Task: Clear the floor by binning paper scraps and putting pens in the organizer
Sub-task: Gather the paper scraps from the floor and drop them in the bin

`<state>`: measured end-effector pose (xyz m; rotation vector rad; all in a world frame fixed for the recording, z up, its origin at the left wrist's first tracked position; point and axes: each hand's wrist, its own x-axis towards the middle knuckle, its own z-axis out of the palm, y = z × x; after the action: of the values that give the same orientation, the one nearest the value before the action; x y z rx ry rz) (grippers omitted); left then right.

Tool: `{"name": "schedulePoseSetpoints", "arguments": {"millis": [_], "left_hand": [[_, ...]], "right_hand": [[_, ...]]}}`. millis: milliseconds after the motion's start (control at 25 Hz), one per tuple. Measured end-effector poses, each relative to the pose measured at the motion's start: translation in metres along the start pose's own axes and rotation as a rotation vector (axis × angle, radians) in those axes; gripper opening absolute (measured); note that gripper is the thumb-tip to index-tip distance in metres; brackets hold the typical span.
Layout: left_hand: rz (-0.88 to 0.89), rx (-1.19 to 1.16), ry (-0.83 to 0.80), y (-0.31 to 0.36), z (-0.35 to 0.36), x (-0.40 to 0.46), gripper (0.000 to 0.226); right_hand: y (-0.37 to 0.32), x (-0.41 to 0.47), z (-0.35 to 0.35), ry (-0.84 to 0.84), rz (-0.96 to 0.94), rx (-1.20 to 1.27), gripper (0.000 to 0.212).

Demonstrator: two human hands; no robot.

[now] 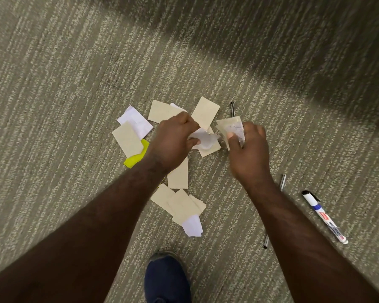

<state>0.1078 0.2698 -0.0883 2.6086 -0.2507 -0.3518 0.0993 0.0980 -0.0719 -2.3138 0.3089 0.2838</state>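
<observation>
Both hands work low over the carpet (74, 84). Left hand (173, 141) pinches a crumpled white scrap (204, 138) between thumb and curled fingers; right hand (247, 147) grips a small bundle of cream and white scraps (230, 127). More paper scraps (179, 204) lie under and near the left forearm. A marker (324, 217) lies apart to the right, and a thin black pen (232, 108) lies just beyond the right hand. Bare carpet surrounds the pile.
</observation>
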Motion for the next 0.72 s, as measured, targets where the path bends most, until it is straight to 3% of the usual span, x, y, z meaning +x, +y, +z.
{"name": "schedulePoseSetpoints", "arguments": {"millis": [160, 240, 360, 480, 600, 720], "left_hand": [[-0.108, -0.264, 0.119, -0.018, -0.016, -0.030, 0.026], [-0.267, -0.426, 0.216, -0.025, -0.023, -0.045, 0.031], [-0.462, -0.654, 0.217, -0.026, -0.031, -0.054, 0.031], [-0.473, -0.593, 0.226, -0.028, -0.035, -0.049, 0.036], [-0.472, -0.494, 0.236, -0.034, -0.038, -0.032, 0.042], [-0.408, -0.273, 0.113, -0.041, -0.035, -0.012, 0.043]], "right_hand": [[-0.023, 0.029, 0.018, -0.165, -0.178, -0.099, 0.028], [-0.033, 0.043, 0.034, -0.221, -0.270, -0.223, 0.023], [-0.041, 0.053, 0.046, -0.208, -0.247, -0.278, 0.027], [-0.047, 0.052, 0.037, -0.151, -0.179, -0.116, 0.030], [-0.045, 0.036, 0.014, -0.146, 0.004, 0.157, 0.037], [-0.033, 0.010, 0.012, -0.243, 0.083, 0.088, 0.031]]}}
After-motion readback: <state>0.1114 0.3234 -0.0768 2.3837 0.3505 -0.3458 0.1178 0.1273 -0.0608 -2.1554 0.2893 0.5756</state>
